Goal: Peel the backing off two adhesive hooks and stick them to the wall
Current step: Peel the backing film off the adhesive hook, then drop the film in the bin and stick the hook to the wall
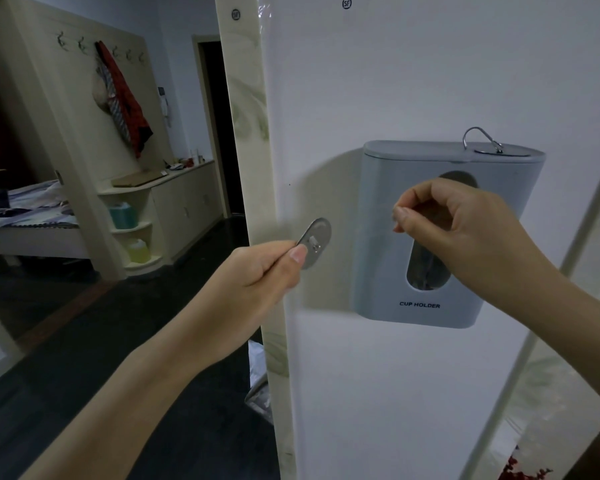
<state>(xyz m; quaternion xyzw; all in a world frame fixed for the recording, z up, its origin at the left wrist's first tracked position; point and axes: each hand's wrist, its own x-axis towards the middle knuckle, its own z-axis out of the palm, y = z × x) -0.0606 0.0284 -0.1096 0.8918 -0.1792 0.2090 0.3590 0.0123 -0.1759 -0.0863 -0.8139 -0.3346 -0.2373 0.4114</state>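
Left hand (267, 268): you pinch an oval silver metal hook (315, 242) by the white wall (430, 81).
Right hand (454, 223): you pinch thin clear film (396, 218) before the grey cup holder (385, 188).

Views: just the one camera, riding on the person's head.
Direction: it is looking forward and slightly down, facing the white wall (430, 81) almost square on.
Nearness: it is sitting close, with both forearms running in from the bottom edge and the left hand (257, 271) and right hand (465, 230) showing mid-frame.
Centre right: the grey cup holder (381, 188) is filling this part.
Left side: the wide lens is taking in the room past the wall's edge, with the bed (32, 209) and cupboard (184, 199) well back.
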